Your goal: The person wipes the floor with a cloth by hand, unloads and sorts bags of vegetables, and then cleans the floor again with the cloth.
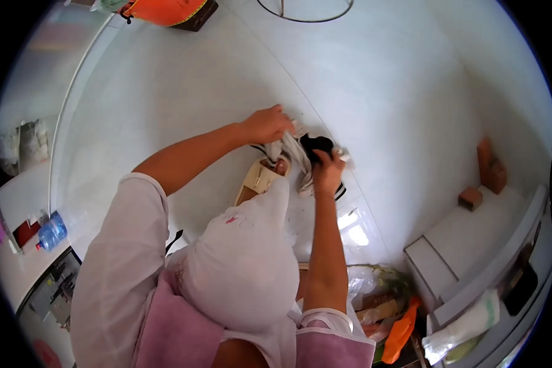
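Observation:
A crumpled white-and-black garment (296, 150) with dark stripes along its edges is bunched just in front of my feet, over the pale tiled floor. My left hand (270, 124) has its fingers closed on the white cloth at the upper left end. On the other side, my right hand (329, 172) pinches the cloth beside its black part. A cream slipper (255, 179) with a foot in it is directly below the garment. I cannot tell whether the cloth rests on the floor or hangs slightly above it.
An orange bag (165, 10) stands at the far left, and a round metal ring stand (306, 19) beyond the hands. At right are brick pieces (470, 198) on a ledge. Plastic bags and an orange cloth (401, 331) lie lower right; a blue water bottle (53, 231) is at left.

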Demonstrator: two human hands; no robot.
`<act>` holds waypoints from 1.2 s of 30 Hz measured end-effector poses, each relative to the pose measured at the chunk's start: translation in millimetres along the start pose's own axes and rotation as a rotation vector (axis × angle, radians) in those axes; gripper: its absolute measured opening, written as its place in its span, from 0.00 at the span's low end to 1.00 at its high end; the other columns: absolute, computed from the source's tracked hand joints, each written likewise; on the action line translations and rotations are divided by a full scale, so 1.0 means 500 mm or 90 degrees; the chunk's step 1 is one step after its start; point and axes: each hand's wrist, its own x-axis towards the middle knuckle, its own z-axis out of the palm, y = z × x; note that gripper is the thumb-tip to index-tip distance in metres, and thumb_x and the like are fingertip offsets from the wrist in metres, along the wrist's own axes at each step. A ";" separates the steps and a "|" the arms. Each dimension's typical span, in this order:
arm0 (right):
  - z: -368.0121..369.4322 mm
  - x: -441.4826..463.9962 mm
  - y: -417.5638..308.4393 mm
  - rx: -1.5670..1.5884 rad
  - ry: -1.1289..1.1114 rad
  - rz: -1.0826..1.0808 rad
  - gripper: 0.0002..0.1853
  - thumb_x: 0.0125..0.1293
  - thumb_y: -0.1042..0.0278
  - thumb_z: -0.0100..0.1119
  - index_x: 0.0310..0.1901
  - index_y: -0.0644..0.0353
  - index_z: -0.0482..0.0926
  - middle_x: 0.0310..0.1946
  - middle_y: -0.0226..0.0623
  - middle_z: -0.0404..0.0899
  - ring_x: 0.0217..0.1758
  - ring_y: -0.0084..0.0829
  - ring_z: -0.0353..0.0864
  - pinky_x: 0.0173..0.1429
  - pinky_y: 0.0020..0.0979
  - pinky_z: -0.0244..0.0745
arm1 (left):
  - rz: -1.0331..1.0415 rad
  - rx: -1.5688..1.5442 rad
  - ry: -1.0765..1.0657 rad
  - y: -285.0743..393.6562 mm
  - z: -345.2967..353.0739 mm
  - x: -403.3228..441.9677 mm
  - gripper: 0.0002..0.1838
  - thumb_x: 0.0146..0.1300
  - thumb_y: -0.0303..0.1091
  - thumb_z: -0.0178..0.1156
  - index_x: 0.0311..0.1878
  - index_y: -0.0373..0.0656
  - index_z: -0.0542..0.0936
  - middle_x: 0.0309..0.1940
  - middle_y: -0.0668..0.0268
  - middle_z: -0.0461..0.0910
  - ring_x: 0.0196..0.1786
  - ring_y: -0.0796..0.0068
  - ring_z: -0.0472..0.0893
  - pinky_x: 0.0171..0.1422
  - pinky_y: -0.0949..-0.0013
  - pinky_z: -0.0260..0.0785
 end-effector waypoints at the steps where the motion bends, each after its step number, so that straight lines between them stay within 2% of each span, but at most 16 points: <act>1: -0.040 0.042 -0.016 0.085 0.065 -0.005 0.21 0.50 0.82 0.63 0.43 0.43 0.88 0.53 0.44 0.81 0.55 0.51 0.78 0.63 0.42 0.76 | -0.003 0.003 -0.010 -0.005 -0.027 0.036 0.15 0.57 0.24 0.60 0.48 0.51 0.84 0.45 0.71 0.84 0.51 0.58 0.74 0.56 0.59 0.74; 3: -0.114 0.142 -0.031 0.140 0.100 -0.056 0.18 0.52 0.83 0.60 0.42 0.49 0.88 0.44 0.40 0.85 0.52 0.46 0.81 0.61 0.42 0.77 | 0.118 0.004 0.096 -0.059 -0.058 0.123 0.14 0.58 0.25 0.60 0.47 0.52 0.84 0.44 0.72 0.84 0.51 0.58 0.74 0.55 0.57 0.74; 5: -0.188 0.252 -0.044 0.123 0.122 -0.057 0.19 0.54 0.83 0.57 0.45 0.54 0.88 0.44 0.43 0.85 0.49 0.48 0.83 0.58 0.42 0.78 | 0.069 0.021 0.141 -0.059 -0.143 0.214 0.15 0.59 0.25 0.60 0.47 0.56 0.84 0.45 0.76 0.84 0.52 0.61 0.72 0.56 0.59 0.73; 8: -0.219 0.428 -0.024 0.056 0.127 -0.046 0.22 0.58 0.77 0.58 0.55 0.51 0.85 0.48 0.51 0.84 0.54 0.53 0.83 0.61 0.46 0.78 | 0.051 0.059 0.273 -0.100 -0.215 0.358 0.16 0.59 0.24 0.60 0.47 0.58 0.84 0.53 0.83 0.82 0.52 0.63 0.71 0.56 0.64 0.74; 9: -0.197 0.494 0.015 0.052 0.125 -0.100 0.25 0.61 0.71 0.62 0.61 0.48 0.81 0.54 0.56 0.81 0.54 0.57 0.82 0.61 0.47 0.79 | -0.011 0.098 0.224 -0.117 -0.239 0.404 0.20 0.64 0.27 0.60 0.55 0.65 0.85 0.61 0.82 0.80 0.68 0.63 0.70 0.66 0.55 0.74; 12: -0.103 0.632 0.047 0.109 0.017 -0.157 0.48 0.59 0.40 0.72 0.76 0.52 0.63 0.69 0.60 0.69 0.73 0.61 0.67 0.74 0.54 0.64 | -0.146 0.327 0.288 -0.198 -0.204 0.482 0.33 0.63 0.21 0.57 0.65 0.74 0.79 0.74 0.88 0.68 0.68 0.67 0.70 0.69 0.57 0.72; 14: -0.099 0.639 -0.060 -0.117 -0.119 -0.056 0.65 0.52 0.24 0.69 0.81 0.54 0.48 0.70 0.60 0.67 0.79 0.60 0.57 0.77 0.65 0.51 | -0.237 0.310 0.233 -0.241 -0.184 0.490 0.40 0.64 0.22 0.57 0.73 0.81 0.69 0.80 0.89 0.57 0.74 0.67 0.66 0.75 0.50 0.67; 15: -0.059 0.646 -0.059 -0.123 -0.131 -0.071 0.68 0.49 0.19 0.67 0.83 0.42 0.39 0.72 0.60 0.64 0.80 0.64 0.51 0.76 0.72 0.46 | -0.239 0.292 0.221 -0.229 -0.183 0.468 0.40 0.65 0.23 0.57 0.73 0.81 0.69 0.80 0.89 0.56 0.74 0.66 0.66 0.75 0.50 0.67; 18: -0.046 0.612 -0.157 -0.283 -0.127 0.032 0.60 0.53 0.26 0.69 0.81 0.20 0.39 0.76 0.52 0.60 0.82 0.70 0.38 0.75 0.66 0.56 | -0.215 0.261 0.260 -0.281 -0.162 0.421 0.41 0.63 0.24 0.59 0.75 0.78 0.67 0.81 0.86 0.55 0.74 0.60 0.66 0.75 0.52 0.68; 20: -0.013 0.604 -0.157 -0.305 -0.038 -0.031 0.51 0.60 0.41 0.68 0.80 0.16 0.45 0.72 0.45 0.66 0.79 0.65 0.49 0.71 0.64 0.63 | -0.246 0.262 0.262 -0.282 -0.168 0.375 0.41 0.62 0.23 0.61 0.75 0.77 0.67 0.81 0.85 0.56 0.73 0.58 0.66 0.75 0.54 0.68; 22: 0.002 0.594 -0.179 -0.295 -0.064 -0.069 0.47 0.63 0.49 0.66 0.79 0.14 0.50 0.73 0.39 0.66 0.78 0.63 0.52 0.70 0.64 0.64 | -0.259 0.234 0.268 -0.307 -0.168 0.314 0.42 0.58 0.22 0.64 0.75 0.71 0.68 0.80 0.80 0.58 0.70 0.55 0.67 0.75 0.55 0.66; 24: 0.050 0.567 -0.207 -0.294 -0.054 -0.097 0.40 0.63 0.59 0.64 0.75 0.17 0.62 0.71 0.35 0.67 0.75 0.60 0.56 0.67 0.64 0.67 | -0.259 0.203 0.296 -0.331 -0.143 0.228 0.40 0.58 0.23 0.65 0.74 0.67 0.69 0.79 0.76 0.59 0.70 0.52 0.68 0.74 0.52 0.67; 27: 0.111 0.480 -0.255 -0.224 -0.047 -0.158 0.33 0.64 0.65 0.59 0.70 0.24 0.71 0.66 0.33 0.70 0.73 0.57 0.60 0.64 0.63 0.68 | -0.303 0.168 0.310 -0.304 -0.093 0.083 0.39 0.57 0.23 0.65 0.72 0.63 0.71 0.78 0.70 0.60 0.71 0.49 0.67 0.74 0.47 0.65; 30: 0.139 0.349 -0.288 -0.152 -0.049 -0.251 0.26 0.68 0.69 0.55 0.65 0.31 0.78 0.61 0.33 0.74 0.70 0.54 0.65 0.64 0.64 0.68 | -0.281 0.170 0.317 -0.250 -0.004 -0.088 0.40 0.52 0.21 0.68 0.72 0.54 0.70 0.76 0.57 0.60 0.71 0.44 0.66 0.74 0.45 0.63; 32: 0.153 0.256 -0.285 -0.078 -0.079 -0.312 0.24 0.67 0.71 0.56 0.61 0.34 0.81 0.58 0.33 0.76 0.68 0.54 0.66 0.62 0.64 0.69 | -0.299 0.124 0.277 -0.180 0.055 -0.196 0.42 0.48 0.19 0.69 0.71 0.49 0.70 0.74 0.48 0.60 0.70 0.39 0.65 0.73 0.43 0.62; 36: 0.158 0.145 -0.266 -0.049 -0.234 -0.381 0.26 0.56 0.75 0.64 0.55 0.37 0.84 0.57 0.35 0.77 0.65 0.54 0.69 0.59 0.55 0.75 | -0.371 -0.053 0.255 -0.076 0.173 -0.333 0.39 0.44 0.18 0.67 0.66 0.47 0.74 0.70 0.48 0.63 0.63 0.38 0.69 0.68 0.47 0.66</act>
